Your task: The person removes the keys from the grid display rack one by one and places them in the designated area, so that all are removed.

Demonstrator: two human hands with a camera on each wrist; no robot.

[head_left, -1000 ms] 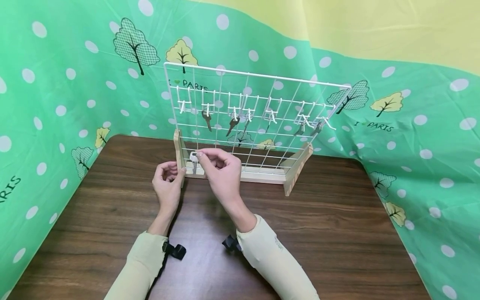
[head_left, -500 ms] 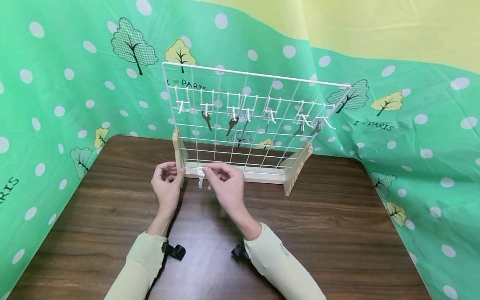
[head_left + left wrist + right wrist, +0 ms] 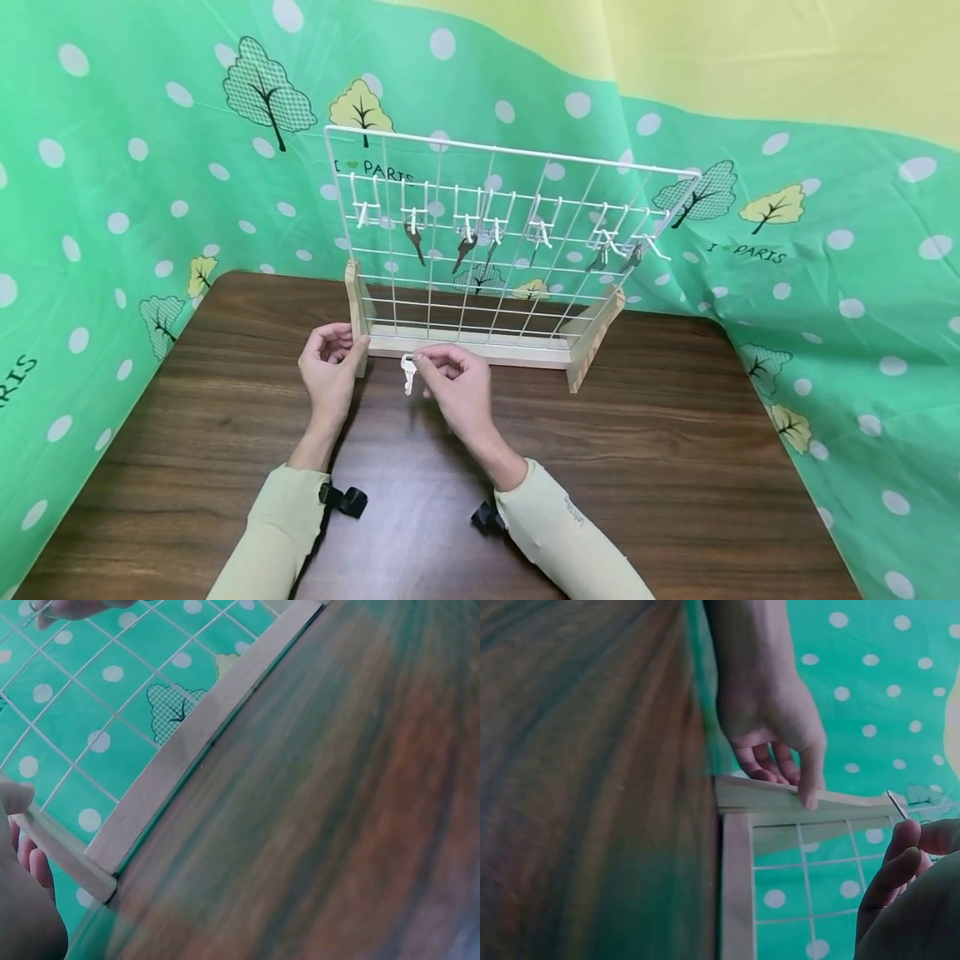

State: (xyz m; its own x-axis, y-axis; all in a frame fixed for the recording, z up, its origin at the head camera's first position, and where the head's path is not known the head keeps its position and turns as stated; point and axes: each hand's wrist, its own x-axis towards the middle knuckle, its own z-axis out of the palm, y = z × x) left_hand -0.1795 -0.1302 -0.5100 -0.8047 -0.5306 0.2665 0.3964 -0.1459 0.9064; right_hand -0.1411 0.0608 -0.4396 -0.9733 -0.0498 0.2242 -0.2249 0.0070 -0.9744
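Observation:
A silver key hangs from the thumb and fingertips of my right hand, which pinches it by its head in front of the rack's bottom bar. In the right wrist view just a thin edge of the key shows past the fingers. My left hand grips the left wooden side piece of a white wire grid rack, its thumb on the near side. The left wrist view shows the thumb and fingers on either side of that side piece.
Several white hooks line the rack, and dark and silver keys hang from most of them. The leftmost hook carries no key. A right wooden side piece stands on the brown table. Green polka-dot cloth surrounds the table.
My right hand has drawn the key down and toward me, slightly right, away from the grid's lower left. My left hand keeps its grip on the side piece.

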